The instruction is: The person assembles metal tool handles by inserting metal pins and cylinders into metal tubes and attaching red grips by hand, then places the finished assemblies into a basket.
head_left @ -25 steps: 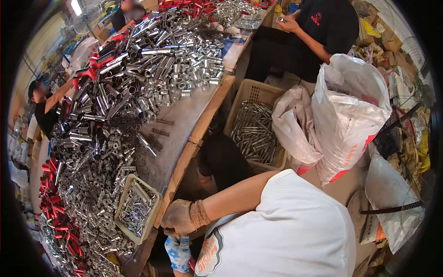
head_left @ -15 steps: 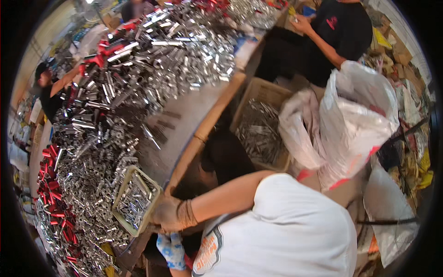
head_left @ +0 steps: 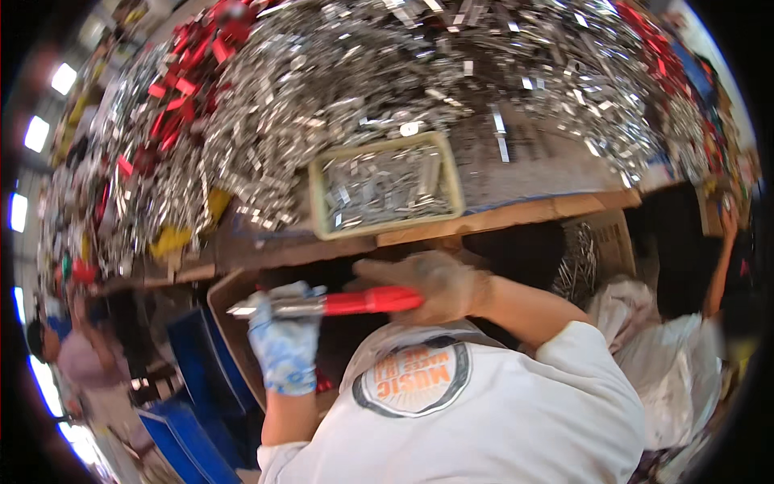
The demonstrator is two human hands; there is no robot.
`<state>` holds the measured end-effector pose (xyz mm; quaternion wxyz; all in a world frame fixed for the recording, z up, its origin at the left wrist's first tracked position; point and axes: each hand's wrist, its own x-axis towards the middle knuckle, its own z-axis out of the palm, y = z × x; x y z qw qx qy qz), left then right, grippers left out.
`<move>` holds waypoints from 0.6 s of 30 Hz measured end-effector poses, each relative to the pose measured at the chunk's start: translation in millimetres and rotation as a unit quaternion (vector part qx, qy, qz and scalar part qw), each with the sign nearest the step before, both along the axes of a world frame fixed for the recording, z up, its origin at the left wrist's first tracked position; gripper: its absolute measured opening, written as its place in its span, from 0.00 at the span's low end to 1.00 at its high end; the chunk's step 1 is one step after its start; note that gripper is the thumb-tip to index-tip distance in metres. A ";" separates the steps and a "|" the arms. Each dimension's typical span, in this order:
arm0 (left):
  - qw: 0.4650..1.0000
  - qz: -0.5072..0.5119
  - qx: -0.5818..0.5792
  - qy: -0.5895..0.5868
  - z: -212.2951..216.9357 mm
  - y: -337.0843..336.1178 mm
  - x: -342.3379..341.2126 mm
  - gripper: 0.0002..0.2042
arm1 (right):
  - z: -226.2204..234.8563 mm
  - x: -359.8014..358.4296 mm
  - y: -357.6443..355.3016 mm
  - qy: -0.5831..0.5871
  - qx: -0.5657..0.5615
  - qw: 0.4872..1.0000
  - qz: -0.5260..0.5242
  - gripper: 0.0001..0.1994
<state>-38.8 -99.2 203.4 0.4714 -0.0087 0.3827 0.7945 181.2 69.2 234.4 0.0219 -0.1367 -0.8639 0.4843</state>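
My left hand (head_left: pixel 286 343), in a blue-and-white patterned glove, is closed around the silver part of a long red-and-silver tool (head_left: pixel 367 301). The silver end is pointed and sticks out to the left; blur hides the tool's exact kind. My right hand (head_left: pixel 443 284), in a grey-brown glove, lies against the red end, its fingers stretched out leftward and smeared by motion. Beyond my hands, a cream plastic tray (head_left: pixel 319 202) of small metal pieces (head_left: pixel 391 185) stands at the table's front edge.
Heaps of silver metal parts (head_left: pixel 314 89) and red pieces (head_left: pixel 177 97) cover the table (head_left: pixel 516 173). Blue panels (head_left: pixel 205 363) stand at lower left, near another person (head_left: pixel 89 347). White sacks (head_left: pixel 661 363) and a cardboard box (head_left: pixel 609 242) are at right, near a co-worker's arm (head_left: pixel 721 262).
The view has swung leftward, placing the tray ahead. My right hand has left the tray's edge for the tool's red end. My left hand has risen into fuller view with the tool.
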 end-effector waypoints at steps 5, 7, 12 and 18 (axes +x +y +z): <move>0.929 -0.067 -0.106 -0.349 -131.0 56.0 33.3 0.16 | -58.6 41.8 7.4 -0.065 -0.158 0.972 -0.162 0.28; 0.932 -0.209 -0.112 -0.273 -211.9 79.1 55.5 0.12 | -86.0 48.3 -2.4 -0.102 -0.368 0.877 -0.293 0.22; 0.857 -0.384 -0.140 -0.313 -261.6 128.7 136.4 0.12 | -156.7 55.8 -4.5 -0.060 -0.557 0.647 -0.517 0.12; 0.852 -0.471 -0.117 -0.196 -311.6 124.5 156.3 0.11 | -157.1 46.1 -7.0 -0.095 -0.527 0.629 -0.563 0.13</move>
